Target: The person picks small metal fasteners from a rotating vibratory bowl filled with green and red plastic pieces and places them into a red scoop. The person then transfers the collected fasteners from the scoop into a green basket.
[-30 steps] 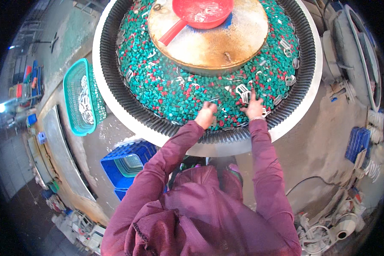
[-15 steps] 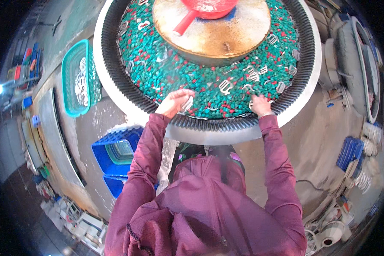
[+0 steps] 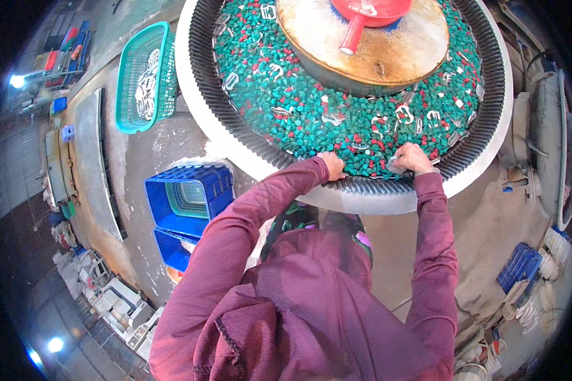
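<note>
A round tub (image 3: 265,166) with a ribbed dark inner wall and white rim holds small green and red tumbling chips (image 3: 311,117). Metal buckles (image 3: 404,115) lie scattered among the chips. My right hand (image 3: 415,159) is closed over the near right part of the chips, with a shiny metal buckle (image 3: 395,166) at its fingertips. By the near inner wall, my left hand (image 3: 332,166) is closed low against the chips; what its fingers hold, if anything, is hidden.
A red scoop (image 3: 375,14) rests on the stained round centre cover (image 3: 388,58). To the left stands a turquoise basket (image 3: 122,95) with metal pieces in it. Blue crates (image 3: 156,206) sit below it on the floor. Another blue crate (image 3: 518,267) is at the far right.
My left hand has moved right and down toward the near wall, closer to my right hand. A pale piece visible in it before is now hidden. The view has shifted left.
</note>
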A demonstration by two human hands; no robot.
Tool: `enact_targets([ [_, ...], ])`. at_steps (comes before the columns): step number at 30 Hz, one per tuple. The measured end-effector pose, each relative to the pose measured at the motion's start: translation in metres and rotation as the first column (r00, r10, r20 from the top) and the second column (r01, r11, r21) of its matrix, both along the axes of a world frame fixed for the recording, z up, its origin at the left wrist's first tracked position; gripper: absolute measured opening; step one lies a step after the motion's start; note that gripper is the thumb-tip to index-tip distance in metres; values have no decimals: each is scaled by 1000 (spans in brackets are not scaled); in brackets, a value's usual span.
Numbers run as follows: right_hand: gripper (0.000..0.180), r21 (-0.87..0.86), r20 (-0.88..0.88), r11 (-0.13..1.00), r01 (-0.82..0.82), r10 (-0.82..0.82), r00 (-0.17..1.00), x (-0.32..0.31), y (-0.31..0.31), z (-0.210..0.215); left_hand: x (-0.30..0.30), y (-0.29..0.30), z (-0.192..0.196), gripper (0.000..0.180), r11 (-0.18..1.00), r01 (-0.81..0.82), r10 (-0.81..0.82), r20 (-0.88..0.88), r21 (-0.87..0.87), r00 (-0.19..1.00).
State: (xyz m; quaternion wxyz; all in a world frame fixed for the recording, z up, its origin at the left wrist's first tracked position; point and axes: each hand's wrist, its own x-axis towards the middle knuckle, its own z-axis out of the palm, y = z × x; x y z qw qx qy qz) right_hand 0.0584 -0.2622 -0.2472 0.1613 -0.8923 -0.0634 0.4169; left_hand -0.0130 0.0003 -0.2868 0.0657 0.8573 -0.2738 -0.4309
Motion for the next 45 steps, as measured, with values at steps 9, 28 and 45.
enact_targets([
  [9,33,436,93,815,382,-463,882,-18,41,14,20,15,-19,25,872,-236,292,69,-429,954],
  [28,42,276,-961,-500,821,-165,222,-65,80,66,-6,-9,-25,24,993,-36,21,127,115,992],
  [45,37,438,-886,-517,736,-390,253,-73,72,65,47,59,41,27,646,-422,373,-220,-636,901],
])
